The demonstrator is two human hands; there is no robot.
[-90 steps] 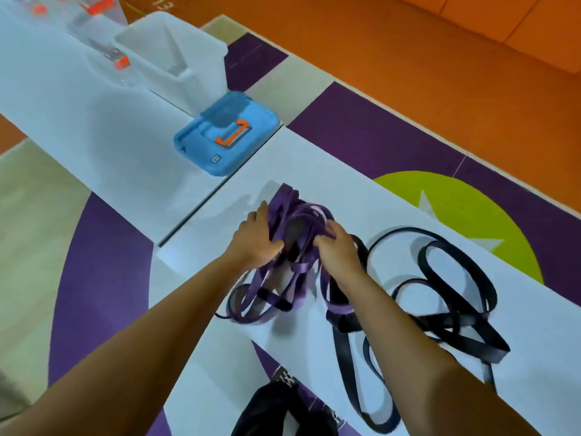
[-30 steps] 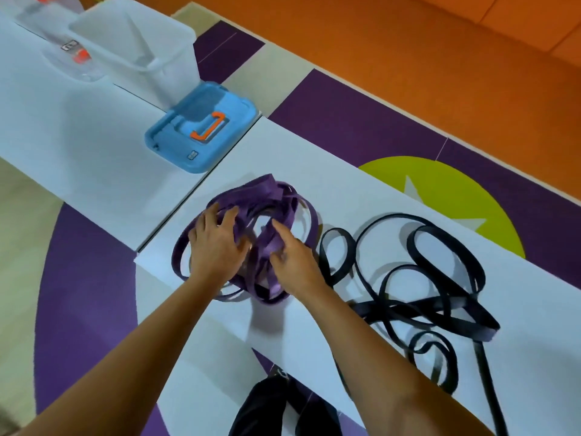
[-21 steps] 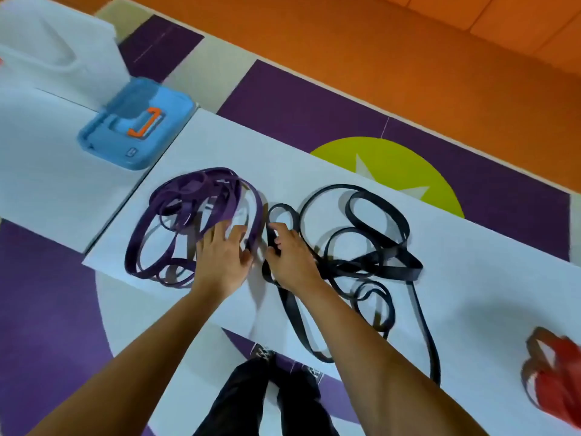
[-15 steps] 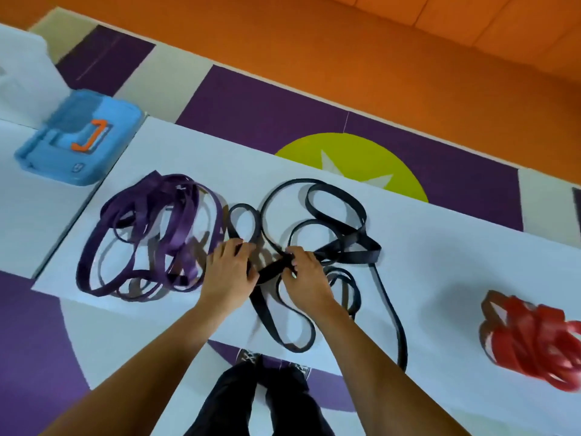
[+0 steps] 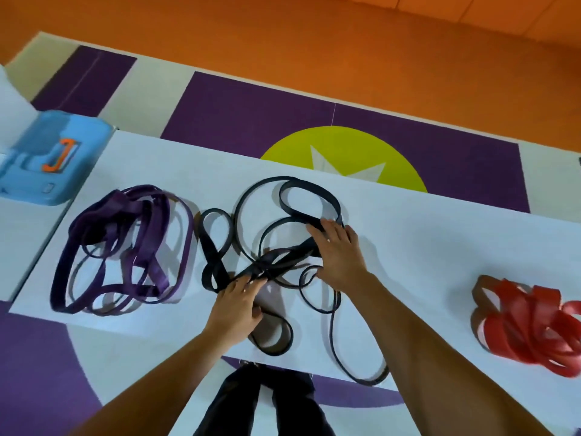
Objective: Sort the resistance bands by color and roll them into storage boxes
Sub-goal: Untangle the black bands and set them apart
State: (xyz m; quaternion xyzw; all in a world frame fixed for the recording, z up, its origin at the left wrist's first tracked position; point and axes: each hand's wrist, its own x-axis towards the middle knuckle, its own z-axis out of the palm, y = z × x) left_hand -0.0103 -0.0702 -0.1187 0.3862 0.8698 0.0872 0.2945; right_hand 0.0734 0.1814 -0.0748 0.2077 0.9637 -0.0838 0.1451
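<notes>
Your left hand (image 5: 236, 305) pinches the black bands (image 5: 284, 258) at their central crossing; your right hand (image 5: 338, 253) lies spread, flat on them. The tangle's long strap runs diagonally between both hands, lower left to upper right.

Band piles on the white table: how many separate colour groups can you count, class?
3. Purple pile at the left, black bands in the middle under both hands, red pile at the right edge, partly cut off; more may lie outside the view.
</notes>
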